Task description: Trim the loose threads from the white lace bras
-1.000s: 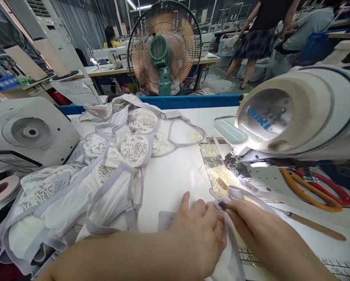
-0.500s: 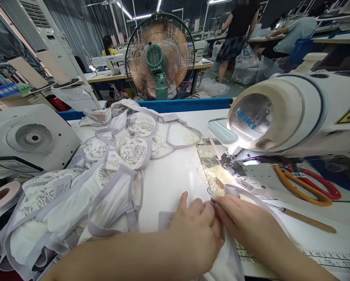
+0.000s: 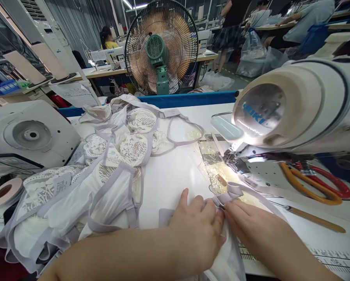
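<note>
My left hand is closed, its curled fingertips on a lilac bra strap at the front of the white table. Close beside it, my right hand pinches the same strap. Between the fingertips shows a small dark curved piece, perhaps a ring or wire; its full shape is hidden. The strap's loop stands up just beyond the hands, below the sewing machine's needle area. White bra fabric with lilac edging hangs from under both hands toward me.
Several white lace bras lie piled on the left. A white sewing machine head stands at the right, with orange-handled scissors and a wooden-handled tool below it. A large fan stands beyond the table's blue edge.
My right hand has shifted slightly to the right, and more of the looped strap shows above the fingers. My left hand stays nearly in place. The view has tilted a little.
</note>
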Demonstrator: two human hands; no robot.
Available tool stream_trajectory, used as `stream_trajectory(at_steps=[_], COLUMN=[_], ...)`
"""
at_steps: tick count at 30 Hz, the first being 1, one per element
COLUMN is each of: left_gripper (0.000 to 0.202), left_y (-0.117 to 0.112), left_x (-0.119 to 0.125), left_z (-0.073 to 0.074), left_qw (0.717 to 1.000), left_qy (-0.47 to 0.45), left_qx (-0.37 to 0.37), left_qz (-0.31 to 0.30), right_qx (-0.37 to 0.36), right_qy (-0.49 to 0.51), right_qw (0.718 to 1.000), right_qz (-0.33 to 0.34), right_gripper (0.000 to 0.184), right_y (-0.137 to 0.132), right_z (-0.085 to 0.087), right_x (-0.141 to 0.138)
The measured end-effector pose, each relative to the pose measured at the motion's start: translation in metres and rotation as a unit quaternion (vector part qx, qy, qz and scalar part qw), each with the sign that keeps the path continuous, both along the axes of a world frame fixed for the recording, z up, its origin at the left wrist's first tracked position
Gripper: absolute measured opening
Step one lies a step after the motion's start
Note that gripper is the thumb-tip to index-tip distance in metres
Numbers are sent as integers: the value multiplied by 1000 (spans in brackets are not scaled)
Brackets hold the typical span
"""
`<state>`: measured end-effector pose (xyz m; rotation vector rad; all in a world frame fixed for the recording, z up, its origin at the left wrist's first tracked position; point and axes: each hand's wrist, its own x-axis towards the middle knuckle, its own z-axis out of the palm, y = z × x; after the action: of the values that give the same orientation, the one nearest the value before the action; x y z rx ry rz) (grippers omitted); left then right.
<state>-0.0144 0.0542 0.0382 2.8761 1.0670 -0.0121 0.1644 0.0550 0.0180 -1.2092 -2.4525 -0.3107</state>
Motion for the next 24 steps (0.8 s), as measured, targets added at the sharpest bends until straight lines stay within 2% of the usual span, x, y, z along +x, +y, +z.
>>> stream_trajectory(at_steps=[10, 18, 24], left_gripper=[44, 45, 46], left_y=[1, 1, 0], left_x=[-1, 1, 1], left_z=[-1, 2, 1], left_qw=[1000, 1000, 999], left_qy=[-8, -4, -4], left_qx=[3, -30, -39], left_qz=[-3, 7, 8], right_qx=[-18, 28, -10], right_qy=[22, -15, -20], right_qw=[1000, 999, 1000], right_qz=[-10, 12, -2], right_gripper=[28, 28, 29], right_y=[6, 2, -4], right_z=[0, 0, -2], right_x=[-7, -6, 1])
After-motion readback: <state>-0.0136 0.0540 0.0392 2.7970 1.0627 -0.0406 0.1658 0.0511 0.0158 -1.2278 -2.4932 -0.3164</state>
